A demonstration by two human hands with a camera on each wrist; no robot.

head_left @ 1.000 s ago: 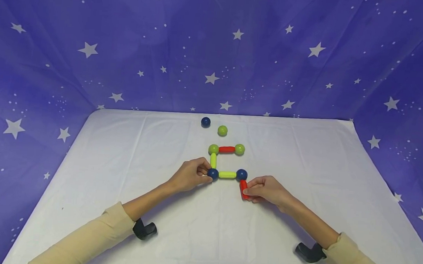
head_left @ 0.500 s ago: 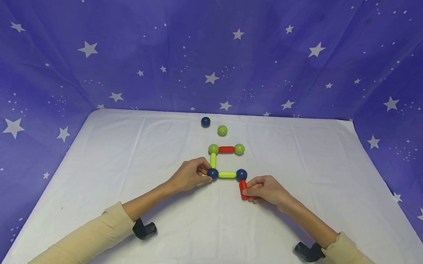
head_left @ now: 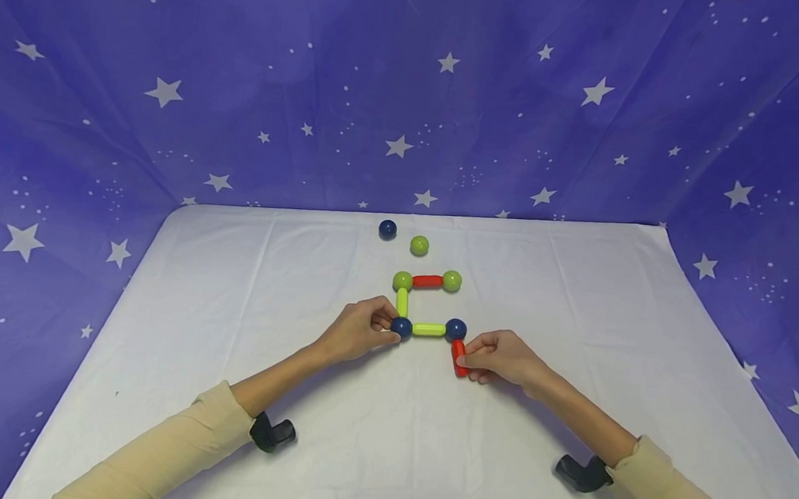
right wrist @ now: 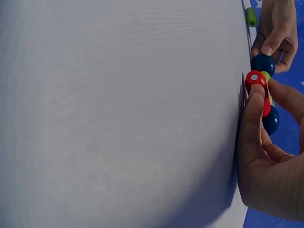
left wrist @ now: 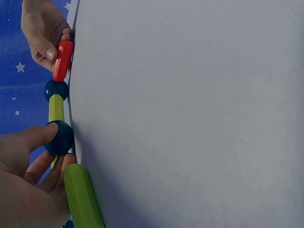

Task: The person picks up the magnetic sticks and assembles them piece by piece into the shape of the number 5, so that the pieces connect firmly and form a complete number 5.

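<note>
My left hand [head_left: 359, 329] pinches a dark blue ball [head_left: 402, 328] at one corner of a ball-and-rod magnetic figure; in the left wrist view its thumb presses the ball [left wrist: 59, 137]. A yellow-green rod [head_left: 429, 330] links that ball to a second blue ball [head_left: 456, 329]. My right hand [head_left: 506, 357] grips a red magnetic rod [head_left: 459, 358] whose far end meets the second blue ball. Another yellow-green rod [head_left: 403, 302] runs from the left corner to a green ball [head_left: 403, 281], then a red rod [head_left: 428, 281] leads to another green ball [head_left: 451, 281].
A loose blue ball [head_left: 388, 229] and a loose green ball [head_left: 419, 245] lie behind the figure on the white cloth [head_left: 543, 283]. A green rod [left wrist: 83, 197] shows beside my left hand in the left wrist view. A starry purple backdrop [head_left: 354, 107] rises behind the table.
</note>
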